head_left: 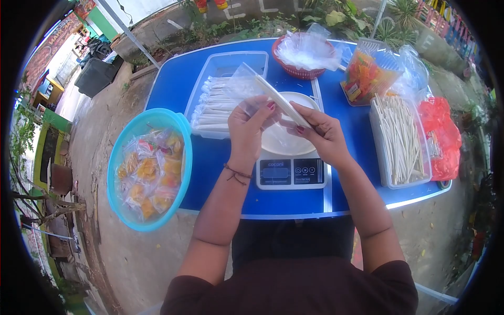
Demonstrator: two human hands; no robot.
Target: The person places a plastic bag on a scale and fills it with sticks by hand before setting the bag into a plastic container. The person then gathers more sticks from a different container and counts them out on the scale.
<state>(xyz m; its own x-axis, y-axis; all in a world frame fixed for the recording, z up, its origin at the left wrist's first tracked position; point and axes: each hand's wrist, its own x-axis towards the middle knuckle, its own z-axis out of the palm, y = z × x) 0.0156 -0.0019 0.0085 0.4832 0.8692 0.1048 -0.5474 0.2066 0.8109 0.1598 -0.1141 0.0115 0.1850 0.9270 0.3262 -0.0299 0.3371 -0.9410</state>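
Observation:
Above the kitchen scale [291,175] and its round white plate [273,144], both of my hands are raised close together. My left hand [251,119] is closed, pinching a clear plastic bag [242,84]. A small bundle of long white sticks [281,101] slants up and to the left, its upper end overlapping the bag in this view. Around the lower end of the sticks, the fingers of my right hand [323,134] are wrapped. Left of my hands, a clear tray [210,65] holds a row of wrapped white bundles [212,107].
A turquoise basin [112,173] with several bagged orange snacks stands at the left. To the right are a box of loose sticks [400,139], a red plastic bag [442,136] and a bag of colourful pieces [362,79]. A red basket [299,65] with clear bags sits behind.

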